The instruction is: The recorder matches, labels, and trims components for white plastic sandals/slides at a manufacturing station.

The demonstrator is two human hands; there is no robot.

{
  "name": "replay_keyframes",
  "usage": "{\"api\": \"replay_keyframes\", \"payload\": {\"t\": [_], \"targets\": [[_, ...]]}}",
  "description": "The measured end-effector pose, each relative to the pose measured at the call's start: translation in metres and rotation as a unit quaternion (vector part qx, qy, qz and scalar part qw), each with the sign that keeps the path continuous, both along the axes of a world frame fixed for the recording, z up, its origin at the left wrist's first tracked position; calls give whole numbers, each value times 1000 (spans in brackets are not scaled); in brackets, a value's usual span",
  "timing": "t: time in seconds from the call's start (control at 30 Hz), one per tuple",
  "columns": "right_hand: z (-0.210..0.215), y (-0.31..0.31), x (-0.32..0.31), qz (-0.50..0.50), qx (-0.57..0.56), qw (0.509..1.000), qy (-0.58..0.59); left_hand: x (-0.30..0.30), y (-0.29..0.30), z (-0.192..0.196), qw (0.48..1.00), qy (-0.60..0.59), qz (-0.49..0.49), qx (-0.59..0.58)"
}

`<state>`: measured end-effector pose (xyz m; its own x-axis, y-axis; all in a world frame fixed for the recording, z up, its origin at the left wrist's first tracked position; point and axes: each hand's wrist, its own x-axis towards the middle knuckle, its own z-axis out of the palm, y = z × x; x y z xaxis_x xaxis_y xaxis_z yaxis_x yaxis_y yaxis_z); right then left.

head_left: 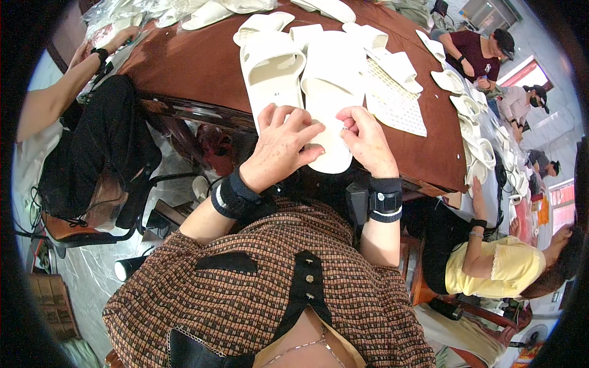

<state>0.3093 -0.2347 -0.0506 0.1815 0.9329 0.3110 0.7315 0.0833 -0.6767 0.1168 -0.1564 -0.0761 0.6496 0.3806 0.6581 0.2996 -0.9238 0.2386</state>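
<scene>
Two white slide slippers lie side by side at the table's near edge. The left slipper [274,86] has a small dark mark on its footbed. My left hand [279,144] rests over the heels with its fingers apart, its thumb and forefinger on the right slipper [331,144]. At that slipper's right edge, my right hand [366,141] pinches thumb and forefinger together. Something tiny shows at the fingertips, too small to name. Right of the slippers lies a white sheet [399,113] with rows of small marks, partly under another slipper [399,69].
More white slippers [264,26] lie farther back on the brown table [184,64], some in clear plastic bags [116,15]. A person in yellow [491,267] sits at the right beside a row of slippers [469,129]. Another person's arm [61,101] reaches in at the left.
</scene>
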Motion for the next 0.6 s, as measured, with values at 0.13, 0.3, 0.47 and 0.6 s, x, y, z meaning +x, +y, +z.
{"api": "replay_keyframes", "payload": {"t": [0.13, 0.3, 0.47, 0.6], "targets": [[-2, -1, 6, 21, -8, 998, 58, 0, 0, 0, 1000, 4, 5, 0], [3, -3, 3, -6, -20, 991, 133, 0, 0, -2, 1000, -1, 3, 5], [6, -4, -2, -10, -21, 991, 131, 2, 1, -4, 1000, -6, -1, 6], [-1, -4, 0, 0, -5, 996, 84, 1, 1, -3, 1000, 4, 1, 3]]}}
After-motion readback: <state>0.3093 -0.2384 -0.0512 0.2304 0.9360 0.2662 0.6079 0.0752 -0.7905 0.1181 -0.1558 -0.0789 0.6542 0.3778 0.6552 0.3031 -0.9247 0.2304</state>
